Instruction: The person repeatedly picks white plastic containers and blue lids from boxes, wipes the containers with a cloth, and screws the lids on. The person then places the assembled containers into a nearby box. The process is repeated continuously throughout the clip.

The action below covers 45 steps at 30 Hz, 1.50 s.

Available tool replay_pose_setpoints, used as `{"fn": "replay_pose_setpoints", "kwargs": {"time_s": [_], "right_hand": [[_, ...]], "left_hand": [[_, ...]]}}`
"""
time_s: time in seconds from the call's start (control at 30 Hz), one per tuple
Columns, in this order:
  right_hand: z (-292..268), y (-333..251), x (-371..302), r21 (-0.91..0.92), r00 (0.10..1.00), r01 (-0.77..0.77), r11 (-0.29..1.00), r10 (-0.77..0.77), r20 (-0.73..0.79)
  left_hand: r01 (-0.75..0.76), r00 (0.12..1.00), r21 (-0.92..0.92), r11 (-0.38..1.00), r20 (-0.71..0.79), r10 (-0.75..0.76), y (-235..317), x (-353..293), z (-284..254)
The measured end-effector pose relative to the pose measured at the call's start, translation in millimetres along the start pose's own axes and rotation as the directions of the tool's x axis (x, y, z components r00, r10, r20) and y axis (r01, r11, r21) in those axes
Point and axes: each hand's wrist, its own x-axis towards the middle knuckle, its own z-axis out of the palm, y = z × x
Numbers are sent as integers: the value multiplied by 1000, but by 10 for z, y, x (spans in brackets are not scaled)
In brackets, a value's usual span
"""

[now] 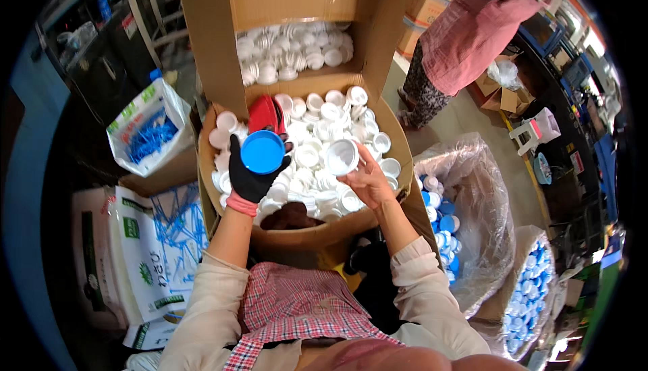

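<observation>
My left hand [248, 183], in a black glove with a pink band at the wrist, grips a round blue cap [262, 151], its hollow side facing up. My bare right hand [371, 185] pinches a round white cap [341, 157] by its right edge, the inside partly turned toward me. Both hands hover over a large cardboard box [307, 238] filled with loose white caps [314, 128]. A red object [266, 113], perhaps a pouch, lies among them just beyond the blue cap. Dark brown material [290, 216] shows at the box's near edge.
Another heap of white caps [297, 54] lies behind. At left are a white bag [152, 128] of thin blue plastic pieces and more blue strips [177, 226]. Plastic-lined containers [472, 216] with blue and white caps stand at right. A person [452, 40] stands at far right.
</observation>
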Motion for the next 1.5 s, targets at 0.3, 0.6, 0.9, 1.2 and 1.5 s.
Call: {"fn": "replay_pose_setpoints", "kwargs": {"time_s": [0.3, 0.6, 0.9, 1.2, 1.5], "right_hand": [[-28, -42, 56, 141, 999, -28, 990, 23, 37], [141, -45, 58, 94, 999, 24, 995, -19, -49], [123, -51, -1, -4, 1000, 6, 1000, -6, -10], [292, -2, 45, 67, 1000, -16, 998, 17, -22], [307, 37, 47, -134, 996, 91, 987, -92, 1]], "left_hand": [[-416, 894, -17, 909, 174, 413, 1977, 887, 860], [34, 987, -256, 966, -144, -73, 156, 120, 90], [242, 969, -325, 914, 121, -213, -332, -86, 153], [148, 987, -391, 908, -7, -163, -240, -68, 248], [44, 999, -353, 934, 40, -32, -297, -191, 149]]}}
